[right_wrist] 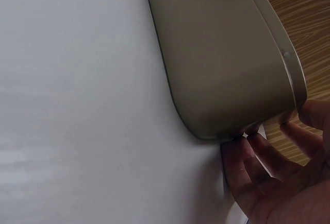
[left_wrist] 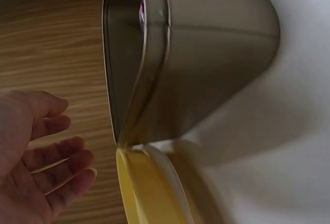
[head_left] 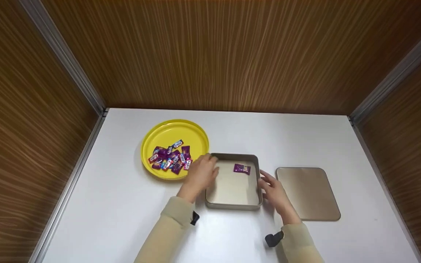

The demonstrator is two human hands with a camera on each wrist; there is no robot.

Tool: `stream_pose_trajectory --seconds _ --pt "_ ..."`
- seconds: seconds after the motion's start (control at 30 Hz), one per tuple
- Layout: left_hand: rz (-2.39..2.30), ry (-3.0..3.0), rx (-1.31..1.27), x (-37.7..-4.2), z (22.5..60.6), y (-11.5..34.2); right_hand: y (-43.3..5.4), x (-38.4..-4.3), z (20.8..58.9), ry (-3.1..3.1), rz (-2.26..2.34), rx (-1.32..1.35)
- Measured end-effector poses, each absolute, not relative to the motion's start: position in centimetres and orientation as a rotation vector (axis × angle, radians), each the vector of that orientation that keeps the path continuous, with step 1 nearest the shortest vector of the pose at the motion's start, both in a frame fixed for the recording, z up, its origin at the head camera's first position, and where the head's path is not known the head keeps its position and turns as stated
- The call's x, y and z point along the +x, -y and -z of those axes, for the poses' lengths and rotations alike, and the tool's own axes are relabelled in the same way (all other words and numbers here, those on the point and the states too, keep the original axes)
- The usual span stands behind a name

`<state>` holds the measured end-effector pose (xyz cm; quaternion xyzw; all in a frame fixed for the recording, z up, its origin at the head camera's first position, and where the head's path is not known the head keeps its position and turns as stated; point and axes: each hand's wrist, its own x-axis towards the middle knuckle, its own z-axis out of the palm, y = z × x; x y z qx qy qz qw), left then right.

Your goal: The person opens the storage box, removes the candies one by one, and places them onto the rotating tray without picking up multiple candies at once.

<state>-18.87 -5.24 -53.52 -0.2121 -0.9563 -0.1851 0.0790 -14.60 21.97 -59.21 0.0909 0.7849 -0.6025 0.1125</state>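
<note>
A rectangular metal tin [head_left: 233, 206] stands uncovered, one purple-wrapped candy [head_left: 242, 168] lying in its far right part. My left hand [head_left: 201, 173] hovers over the tin's left rim, beside the yellow plate [head_left: 175, 123]. In the left wrist view, the fingers [left_wrist: 67, 157] are loosely bent and hold nothing. Against the tin's right outer wall rest the fingertips of my right hand [head_left: 275, 191]; the right wrist view has its thumb up near the rim. A pile of wrapped candies [head_left: 170, 157], purple, blue and red, lies on the plate.
To the right of the tin, a flat metal lid [head_left: 311, 193] lies on the white table [head_left: 104, 219], partly behind my right hand. Wood-grain panels [head_left: 210, 54] with metal edge strips enclose the table at the back and both sides.
</note>
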Motion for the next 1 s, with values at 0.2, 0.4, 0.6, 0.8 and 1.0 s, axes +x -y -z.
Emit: stream_pose_trajectory --seconds 0.2,0.4,0.6,0.8,1.0 --pt "0.341 2.936 -0.815 -18.2 53.3 2.3 -21.9 -14.5 59.3 -2.308 1.780 0.260" --pt "0.290 2.974 -0.846 -18.0 53.6 0.6 -21.9 -14.5 59.2 -2.283 1.809 0.247" --pt "0.293 3.080 -0.837 -18.1 54.3 -0.8 -21.8 -14.4 58.5 -2.301 1.779 0.257" --pt "0.229 3.121 -0.866 -18.0 54.6 -1.9 -22.0 -14.5 59.0 -2.305 1.787 0.247" --pt "0.202 3.171 -0.866 -18.2 55.0 -2.6 -21.9 -14.5 59.0 -2.304 1.792 0.239"
